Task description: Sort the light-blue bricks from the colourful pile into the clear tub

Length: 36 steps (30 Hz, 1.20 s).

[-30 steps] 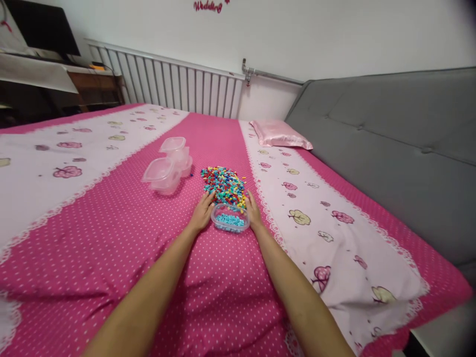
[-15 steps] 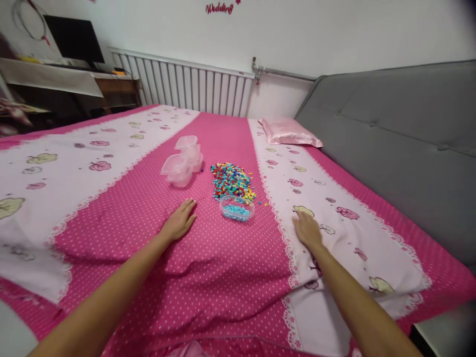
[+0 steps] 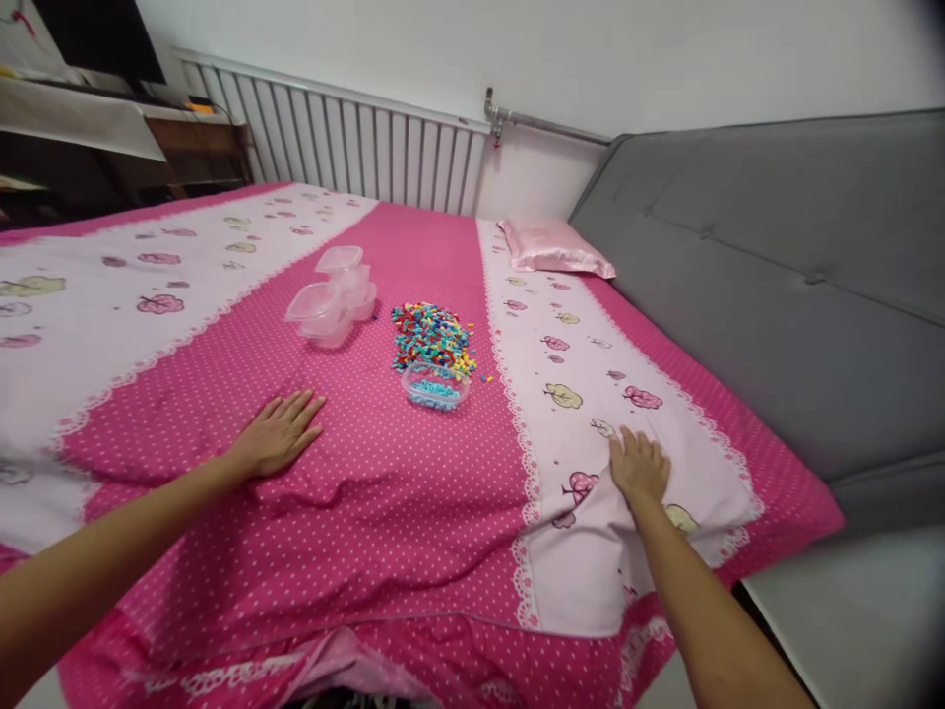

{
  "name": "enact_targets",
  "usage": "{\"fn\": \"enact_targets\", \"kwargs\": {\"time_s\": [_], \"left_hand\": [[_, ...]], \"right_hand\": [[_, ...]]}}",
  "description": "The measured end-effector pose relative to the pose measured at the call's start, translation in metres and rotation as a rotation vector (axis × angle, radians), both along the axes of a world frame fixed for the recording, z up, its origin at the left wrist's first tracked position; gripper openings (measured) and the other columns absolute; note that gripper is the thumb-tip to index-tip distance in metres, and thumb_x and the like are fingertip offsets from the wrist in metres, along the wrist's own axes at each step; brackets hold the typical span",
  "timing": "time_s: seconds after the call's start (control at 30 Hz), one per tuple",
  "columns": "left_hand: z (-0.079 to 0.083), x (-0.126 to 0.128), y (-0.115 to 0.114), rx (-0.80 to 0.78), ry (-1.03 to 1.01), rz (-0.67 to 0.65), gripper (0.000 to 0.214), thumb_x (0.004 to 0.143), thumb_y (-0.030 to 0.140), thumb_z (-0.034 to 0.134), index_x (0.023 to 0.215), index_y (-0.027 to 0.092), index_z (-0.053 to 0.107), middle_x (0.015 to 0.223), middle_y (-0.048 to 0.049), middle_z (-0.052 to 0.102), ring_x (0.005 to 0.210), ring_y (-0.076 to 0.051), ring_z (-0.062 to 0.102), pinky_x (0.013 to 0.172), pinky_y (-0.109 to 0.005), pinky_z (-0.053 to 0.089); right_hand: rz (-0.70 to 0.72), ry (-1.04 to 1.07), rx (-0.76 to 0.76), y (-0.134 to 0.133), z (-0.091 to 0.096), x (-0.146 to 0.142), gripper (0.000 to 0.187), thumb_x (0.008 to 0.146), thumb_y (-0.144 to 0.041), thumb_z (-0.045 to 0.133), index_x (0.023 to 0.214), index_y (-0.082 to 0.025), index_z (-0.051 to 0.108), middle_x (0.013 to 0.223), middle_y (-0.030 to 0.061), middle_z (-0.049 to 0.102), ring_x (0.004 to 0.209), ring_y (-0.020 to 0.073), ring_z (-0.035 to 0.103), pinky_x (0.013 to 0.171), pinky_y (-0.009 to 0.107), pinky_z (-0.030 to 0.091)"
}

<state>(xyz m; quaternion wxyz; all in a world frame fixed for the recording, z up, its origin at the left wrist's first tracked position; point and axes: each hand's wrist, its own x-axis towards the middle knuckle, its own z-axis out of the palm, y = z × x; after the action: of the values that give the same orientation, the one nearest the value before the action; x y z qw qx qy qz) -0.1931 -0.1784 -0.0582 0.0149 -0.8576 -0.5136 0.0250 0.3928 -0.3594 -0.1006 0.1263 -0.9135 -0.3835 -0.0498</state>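
Note:
My left hand (image 3: 279, 433) lies flat and open on the pink dotted bedsheet (image 3: 384, 512), left of a small clear tub (image 3: 435, 385) holding light-blue beads. My right hand (image 3: 639, 466) rests palm down, fingers apart, on the pale printed strip of the sheet at the right. Neither hand holds anything. A heap of mixed coloured beads (image 3: 430, 337) lies just beyond the tub. Empty clear plastic containers (image 3: 332, 300) sit to the left of the heap.
A pink satin pillow (image 3: 555, 246) lies at the far right by the grey padded headboard (image 3: 775, 286). A white radiator (image 3: 346, 148) runs along the back wall, with a desk (image 3: 89, 128) at the far left. The bed's near edge is right below me.
Both hands have left the bead tub and moved apart and back toward me, the left to the left, the right out onto the pale strip. The sheet has slid toward me.

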Motion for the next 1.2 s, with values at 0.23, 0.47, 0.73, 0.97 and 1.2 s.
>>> {"fn": "enact_targets", "kwargs": {"time_s": [0.23, 0.47, 0.73, 0.97, 1.2], "left_hand": [[0.007, 0.01, 0.005, -0.086, 0.066, 0.081, 0.069, 0.09, 0.046, 0.024, 0.148, 0.009, 0.026, 0.155, -0.0161, 0.023, 0.144, -0.03, 0.019, 0.115, -0.048, 0.012], [0.004, 0.011, 0.009, -0.117, 0.06, 0.121, 0.07, 0.09, 0.051, 0.025, 0.149, 0.014, 0.027, 0.155, -0.015, 0.023, 0.144, -0.03, 0.019, 0.114, -0.05, 0.015], [0.005, 0.012, 0.009, -0.129, 0.051, 0.114, 0.07, 0.091, 0.051, 0.023, 0.149, 0.012, 0.024, 0.156, -0.0167, 0.02, 0.144, -0.031, 0.016, 0.113, -0.052, 0.015], [0.005, 0.01, 0.013, -0.163, 0.044, 0.122, 0.073, 0.089, 0.052, 0.023, 0.149, 0.011, 0.023, 0.156, -0.0183, 0.018, 0.144, -0.033, 0.016, 0.112, -0.053, 0.016], [0.001, 0.003, 0.019, -0.176, 0.054, 0.116, 0.074, 0.088, 0.055, 0.024, 0.15, 0.014, 0.024, 0.156, -0.0159, 0.019, 0.143, -0.033, 0.017, 0.111, -0.053, 0.02]], "right_hand": [[0.007, -0.026, 0.054, -0.001, -0.003, 0.001, 0.057, 0.094, -0.048, 0.025, 0.14, -0.021, 0.046, 0.146, 0.0114, 0.042, 0.135, 0.0315, 0.033, 0.11, 0.051, 0.022], [0.011, -0.036, 0.072, -0.002, -0.004, 0.001, 0.057, 0.093, -0.047, 0.026, 0.138, -0.02, 0.048, 0.144, 0.0121, 0.045, 0.134, 0.0318, 0.035, 0.11, 0.05, 0.023], [-0.005, -0.053, 0.083, -0.001, -0.007, 0.001, 0.056, 0.093, -0.048, 0.027, 0.137, -0.021, 0.05, 0.143, 0.0104, 0.047, 0.133, 0.032, 0.036, 0.11, 0.049, 0.023], [-0.008, -0.09, 0.104, 0.003, -0.006, -0.001, 0.054, 0.093, -0.045, 0.03, 0.134, -0.018, 0.052, 0.139, 0.0125, 0.05, 0.129, 0.0315, 0.04, 0.108, 0.049, 0.026], [-0.017, -0.134, 0.126, 0.003, -0.011, 0.0, 0.054, 0.092, -0.045, 0.03, 0.132, -0.017, 0.054, 0.138, 0.0131, 0.051, 0.128, 0.0325, 0.041, 0.107, 0.049, 0.028]]}}
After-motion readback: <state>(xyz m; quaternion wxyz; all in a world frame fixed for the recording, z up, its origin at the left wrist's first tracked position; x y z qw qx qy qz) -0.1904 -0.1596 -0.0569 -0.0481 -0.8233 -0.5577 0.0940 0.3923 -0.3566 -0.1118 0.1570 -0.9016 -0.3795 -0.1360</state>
